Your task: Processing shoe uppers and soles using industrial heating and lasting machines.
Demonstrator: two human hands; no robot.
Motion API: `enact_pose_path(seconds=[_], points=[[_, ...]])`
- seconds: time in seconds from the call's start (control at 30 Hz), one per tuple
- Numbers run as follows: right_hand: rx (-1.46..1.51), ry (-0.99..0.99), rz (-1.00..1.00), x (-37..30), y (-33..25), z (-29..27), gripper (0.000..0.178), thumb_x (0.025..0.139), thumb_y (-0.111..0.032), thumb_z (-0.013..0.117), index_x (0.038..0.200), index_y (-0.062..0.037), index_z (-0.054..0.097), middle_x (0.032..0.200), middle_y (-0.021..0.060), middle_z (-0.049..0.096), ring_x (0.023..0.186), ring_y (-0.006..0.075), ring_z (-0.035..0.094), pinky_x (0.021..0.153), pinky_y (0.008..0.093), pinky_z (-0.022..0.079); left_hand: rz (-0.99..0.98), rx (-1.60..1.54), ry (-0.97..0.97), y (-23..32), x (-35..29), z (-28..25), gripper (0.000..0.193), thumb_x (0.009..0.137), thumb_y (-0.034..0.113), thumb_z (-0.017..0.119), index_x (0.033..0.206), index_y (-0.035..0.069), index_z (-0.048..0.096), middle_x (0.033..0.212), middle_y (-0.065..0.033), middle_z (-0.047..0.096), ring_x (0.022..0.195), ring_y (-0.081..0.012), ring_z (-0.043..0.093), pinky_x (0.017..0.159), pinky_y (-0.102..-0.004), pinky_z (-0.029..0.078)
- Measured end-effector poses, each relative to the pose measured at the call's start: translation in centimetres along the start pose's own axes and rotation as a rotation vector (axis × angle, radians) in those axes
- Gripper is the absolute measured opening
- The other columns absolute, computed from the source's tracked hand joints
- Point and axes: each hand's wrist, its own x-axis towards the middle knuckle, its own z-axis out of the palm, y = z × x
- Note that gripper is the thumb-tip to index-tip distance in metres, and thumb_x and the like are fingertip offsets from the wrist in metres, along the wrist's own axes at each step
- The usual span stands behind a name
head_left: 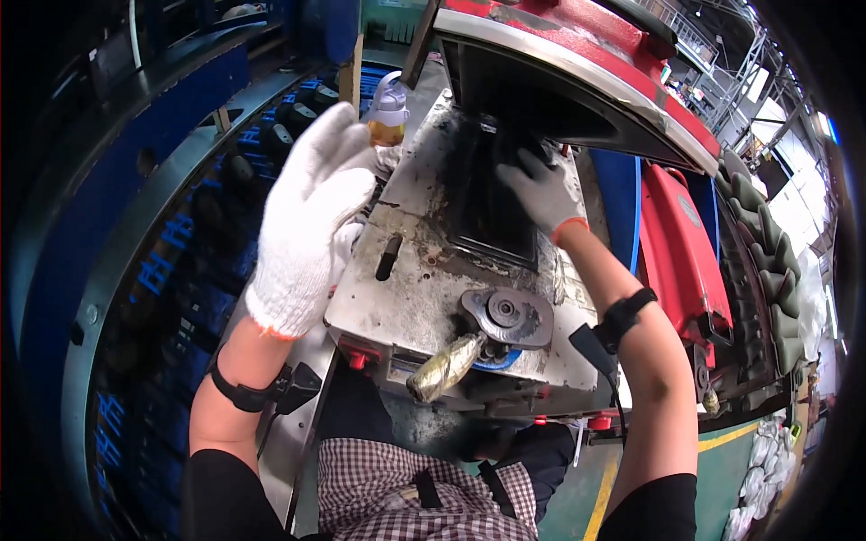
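Note:
My left hand (311, 207), in a white knitted glove with an orange cuff, is raised over the left side of the worn metal machine table (410, 270). Its fingers are stretched out and hold nothing. A clear bottle (388, 110) with a pale lid and amber liquid stands just past its fingertips. My right hand (541, 191), gloved likewise, reaches over the right edge of a black rectangular plate (492, 212) on the table. Its visible fingers are apart; the far fingertips merge with the dark area there. Above hangs a red press head (586, 45) with a pale rim.
A round metal hub (505, 311) with a wrapped handle (444, 368) sits at the table's near edge. Dark pieces with blue marks fill a rack (180, 298) at left. A red cover (681, 243) and stacked olive-green curved pieces (762, 225) stand at right.

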Motion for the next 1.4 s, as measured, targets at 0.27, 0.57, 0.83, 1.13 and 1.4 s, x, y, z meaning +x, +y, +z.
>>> enact_pose_path(seconds=[0.27, 0.57, 0.83, 1.13, 1.4], points=[[-0.218, -0.178, 0.055, -1.9, -6.9, -1.0, 0.091, 0.089, -0.075, 0.054, 0.156, -0.0150, 0.046, 0.149, 0.0377, 0.041, 0.124, 0.0550, 0.060, 0.107, 0.0519, 0.049, 0.890, 0.459, 0.159, 4.7, 6.6, 3.3, 0.053, 0.093, 0.031, 0.070, 0.135, 0.000, 0.062, 0.123, -0.0174, 0.066, 0.111, -0.0283, 0.064, 0.099, -0.0393, 0.051], [-0.061, -0.224, -0.120, -6.2, -2.9, -4.4, 0.083, 0.096, -0.069, 0.050, 0.152, -0.0075, 0.052, 0.147, 0.0323, 0.049, 0.133, 0.0498, 0.055, 0.112, 0.0489, 0.045, 1.067, 1.094, -0.537, 10.1, 16.1, 15.0, 0.036, 0.091, 0.035, 0.064, 0.105, 0.005, 0.078, 0.106, -0.0232, 0.074, 0.101, -0.0371, 0.070, 0.092, -0.0453, 0.054], [0.867, 0.188, -0.045, -28.8, -5.0, -5.7, 0.011, 0.100, -0.005, 0.058, 0.101, 0.0006, 0.067, 0.103, 0.0131, 0.068, 0.090, 0.0215, 0.064, 0.084, 0.0314, 0.050, -0.182, 0.915, -0.828, 11.8, 16.5, 17.2, 0.043, 0.096, 0.046, 0.062, 0.100, 0.005, 0.073, 0.089, -0.0183, 0.072, 0.091, -0.0357, 0.070, 0.088, -0.0418, 0.054], [1.832, -0.783, 0.354, -32.1, -8.8, 2.4, 0.079, 0.097, -0.040, 0.071, 0.155, 0.0000, 0.034, 0.143, 0.0187, 0.054, 0.119, 0.0269, 0.063, 0.090, 0.0392, 0.058, -0.252, 0.928, -1.204, 0.0, 10.9, 14.7, 0.038, 0.093, 0.045, 0.067, 0.087, 0.008, 0.075, 0.069, -0.0015, 0.066, 0.060, -0.0121, 0.058, 0.059, -0.0304, 0.048], [2.329, -0.843, 0.274, -28.9, -11.9, 3.1, 0.079, 0.093, -0.037, 0.074, 0.155, -0.0049, 0.038, 0.143, 0.0180, 0.056, 0.128, 0.0348, 0.060, 0.095, 0.0492, 0.057, 0.103, 1.228, -1.126, -4.5, 6.7, 13.1, 0.051, 0.092, 0.053, 0.057, 0.098, 0.007, 0.076, 0.088, -0.0146, 0.075, 0.084, -0.0340, 0.071, 0.079, -0.0427, 0.054]])
